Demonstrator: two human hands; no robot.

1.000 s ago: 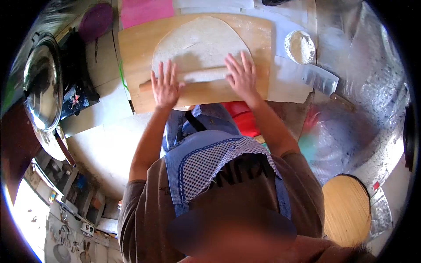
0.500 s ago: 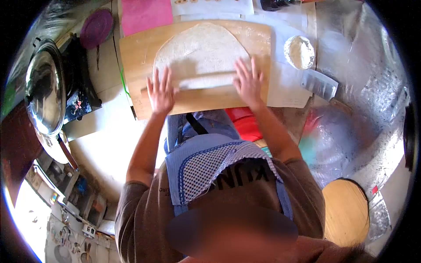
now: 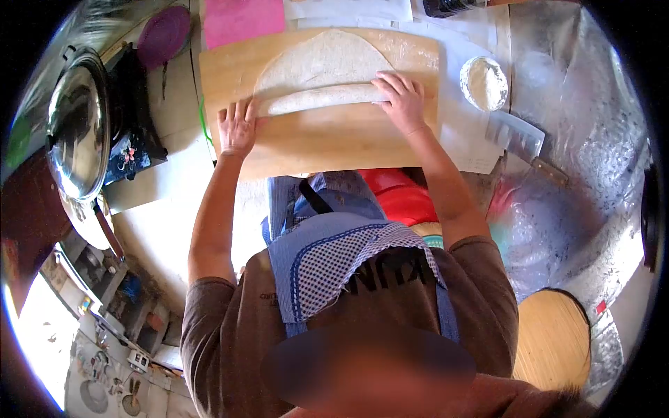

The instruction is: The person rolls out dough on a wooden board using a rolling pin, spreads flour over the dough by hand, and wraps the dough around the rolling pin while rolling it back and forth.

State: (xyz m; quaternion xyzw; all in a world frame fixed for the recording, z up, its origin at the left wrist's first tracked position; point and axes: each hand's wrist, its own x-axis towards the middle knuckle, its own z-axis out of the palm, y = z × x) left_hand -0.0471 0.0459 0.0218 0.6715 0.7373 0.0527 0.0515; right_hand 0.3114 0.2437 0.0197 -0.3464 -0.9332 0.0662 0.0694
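Note:
A wide sheet of pale dough [image 3: 320,59] lies on a wooden board [image 3: 313,143], its near part wrapped around a rolling pin as a thick roll [image 3: 317,99]. At the roll's left end, my left hand [image 3: 237,127] has its fingers curled over the pin, whose tip is mostly hidden. My right hand [image 3: 401,101] curls around the right end of the roll, fingers bent together. The flat part of the dough spreads beyond the roll, away from my body.
A bowl of white flour [image 3: 483,83] and a cleaver [image 3: 516,135] lie right of the board. At the left stand a lidded metal pan [image 3: 78,125] and a purple plate [image 3: 164,36]. A pink sheet [image 3: 244,21] lies beyond the board; a round wooden board [image 3: 552,339] is at lower right.
The dough roll has moved away from my body and looks thicker. My hands, spread flat before, have shifted outward and curled around its ends.

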